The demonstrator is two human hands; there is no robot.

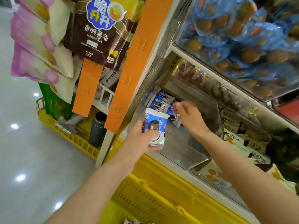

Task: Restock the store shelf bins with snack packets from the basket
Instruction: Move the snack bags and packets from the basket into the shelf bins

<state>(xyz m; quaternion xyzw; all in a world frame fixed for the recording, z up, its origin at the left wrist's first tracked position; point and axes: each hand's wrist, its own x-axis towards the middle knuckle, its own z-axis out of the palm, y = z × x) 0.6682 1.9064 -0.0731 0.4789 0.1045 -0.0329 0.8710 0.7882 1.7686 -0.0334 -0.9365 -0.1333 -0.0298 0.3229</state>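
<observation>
a: what could go wrong here?

b: the left hand (142,136) holds a blue-and-white cookie packet (156,125) only by its lower half, just in front of the clear shelf bin (200,159). if that grip loosens, i'd expect the packet to drop towards the yellow basket (161,188) below. the right hand (189,117) is inside the bin, so a careless sweep could scatter the matching packets piled at the back (159,101).

a: and the fingers?

b: left thumb lies across the packet's face, with the fingers curled behind it, gripping firmly. the right fingers (178,105) are loosely spread over the pile and clasp nothing i can see. i can't tell whether their tips touch a packet.
</observation>
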